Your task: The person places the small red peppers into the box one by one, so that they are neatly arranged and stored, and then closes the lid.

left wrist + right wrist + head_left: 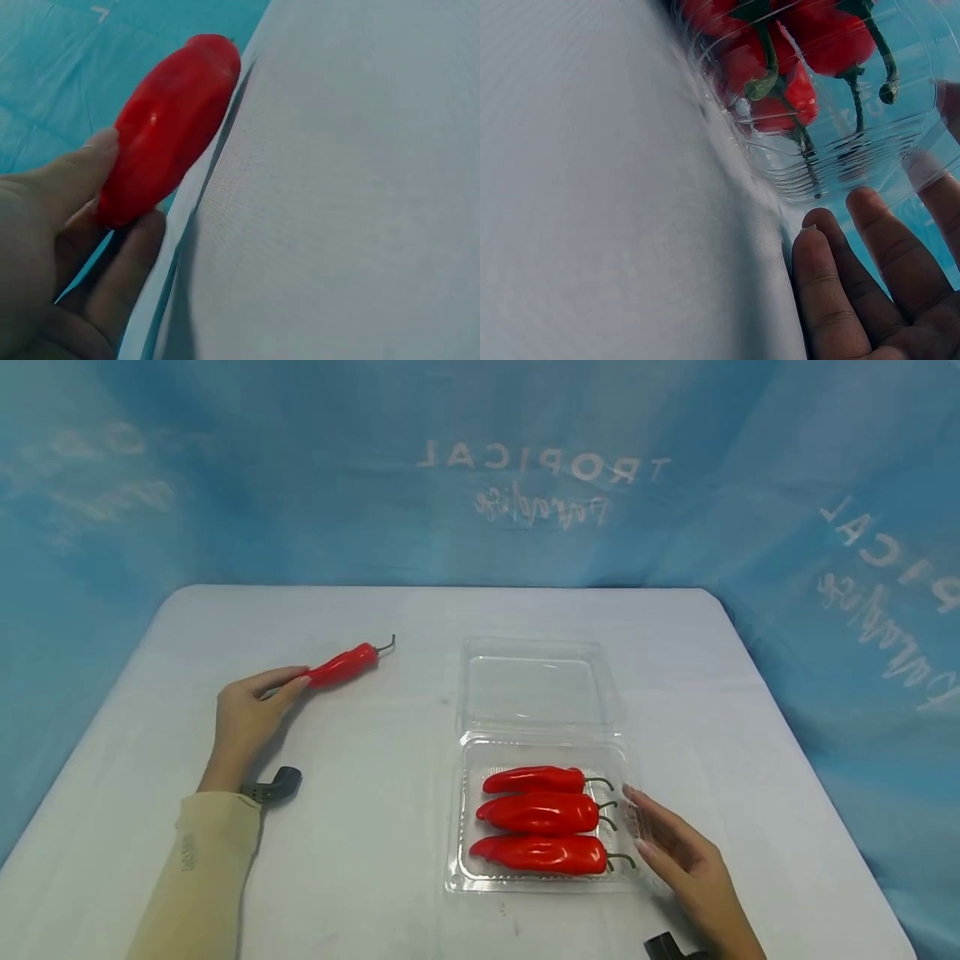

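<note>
My left hand (pixel 251 710) pinches a red chili pepper (pixel 345 667) by its tip, between thumb and fingers. The pepper's dark, curved stem points away to the upper right. Seen from the left wrist, the same pepper (pixel 176 124) fills the upper middle, held close over the white table. A clear plastic clamshell box (pixel 468 881) lies with its lid folded back. Several red peppers (pixel 536 812) sit side by side in its base, stems to the right. At the right wall of the box is my right hand (pixel 693 868), fingers loosely spread, fingertips right at the plastic.
The transparent lid (pixel 540 685) extends toward the back of the white table (pixel 360 827). A blue printed curtain (pixel 337 468) hangs behind and around the table. Dark bands sit on both wrists, and a pale yellow sleeve (pixel 195 877) covers the left forearm.
</note>
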Demonstrator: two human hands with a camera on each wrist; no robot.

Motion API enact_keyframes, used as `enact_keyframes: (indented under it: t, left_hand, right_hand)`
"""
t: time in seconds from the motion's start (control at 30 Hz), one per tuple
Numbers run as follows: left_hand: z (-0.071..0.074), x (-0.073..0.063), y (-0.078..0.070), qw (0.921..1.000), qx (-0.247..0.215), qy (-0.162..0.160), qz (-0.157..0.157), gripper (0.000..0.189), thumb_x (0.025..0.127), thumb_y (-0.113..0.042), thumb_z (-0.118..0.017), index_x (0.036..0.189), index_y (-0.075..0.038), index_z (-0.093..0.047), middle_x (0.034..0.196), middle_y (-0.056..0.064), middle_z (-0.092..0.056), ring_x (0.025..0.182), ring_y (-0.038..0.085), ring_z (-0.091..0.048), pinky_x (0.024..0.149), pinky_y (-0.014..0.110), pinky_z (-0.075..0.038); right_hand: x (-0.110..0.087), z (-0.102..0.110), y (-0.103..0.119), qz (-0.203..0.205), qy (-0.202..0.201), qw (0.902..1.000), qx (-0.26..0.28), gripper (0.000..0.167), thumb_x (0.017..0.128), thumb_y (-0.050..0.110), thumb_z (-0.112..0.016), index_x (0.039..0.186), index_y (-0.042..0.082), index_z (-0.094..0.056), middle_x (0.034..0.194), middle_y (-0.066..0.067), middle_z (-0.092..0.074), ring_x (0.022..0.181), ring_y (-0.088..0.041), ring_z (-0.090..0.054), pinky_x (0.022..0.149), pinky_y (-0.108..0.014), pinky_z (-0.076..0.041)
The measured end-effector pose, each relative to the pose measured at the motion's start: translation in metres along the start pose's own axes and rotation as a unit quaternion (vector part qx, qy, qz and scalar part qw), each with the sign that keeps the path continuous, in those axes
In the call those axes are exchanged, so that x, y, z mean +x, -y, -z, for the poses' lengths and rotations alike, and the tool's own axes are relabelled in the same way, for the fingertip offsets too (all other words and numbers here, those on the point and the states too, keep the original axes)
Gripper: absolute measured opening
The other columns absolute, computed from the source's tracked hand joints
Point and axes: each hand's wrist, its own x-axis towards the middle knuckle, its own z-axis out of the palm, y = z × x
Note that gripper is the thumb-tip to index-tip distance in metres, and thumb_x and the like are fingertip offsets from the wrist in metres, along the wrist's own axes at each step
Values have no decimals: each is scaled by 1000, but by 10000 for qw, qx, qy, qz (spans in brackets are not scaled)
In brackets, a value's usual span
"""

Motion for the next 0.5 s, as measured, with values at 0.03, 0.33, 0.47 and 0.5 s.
enact_keyframes:
  t: [0.03,0.33,0.47,0.5]
  left_hand:
    - [3,-2,0,9999,-20,-57,95,58,93,-59,-66,134,-19,-70,140,7,-63,140,28,-48,113,57,-38]
    - [1,-14,-31,9993,-250,-236,-150,48,92,-58,-68,130,-29,-73,135,-5,-67,131,17,-54,102,39,-52]
    - [-15,-36,-68,9898,-665,-314,-1222,33,93,-39,-76,123,-25,-77,123,-6,-72,118,12,-63,90,19,-54]
    - [-20,-43,-77,9842,-825,-270,-1543,30,93,-32,-77,121,-22,-78,121,-5,-73,116,12,-65,88,17,-54]
  right_hand:
    - [1,-1,-1,12,35,10000,-29,51,99,9,-67,147,17,-55,151,-3,-53,138,-2,-47,103,-18,-41]
    - [7,-2,-3,344,236,9990,126,55,96,0,-67,148,11,-54,153,-7,-52,139,-3,-46,105,-19,-41]
    - [10,-3,-2,371,344,9986,152,55,97,0,-66,149,10,-52,153,-8,-51,140,-4,-45,106,-20,-40]
    - [11,-3,-2,365,346,9987,130,55,97,0,-66,149,10,-53,153,-7,-51,139,-4,-46,106,-20,-40]
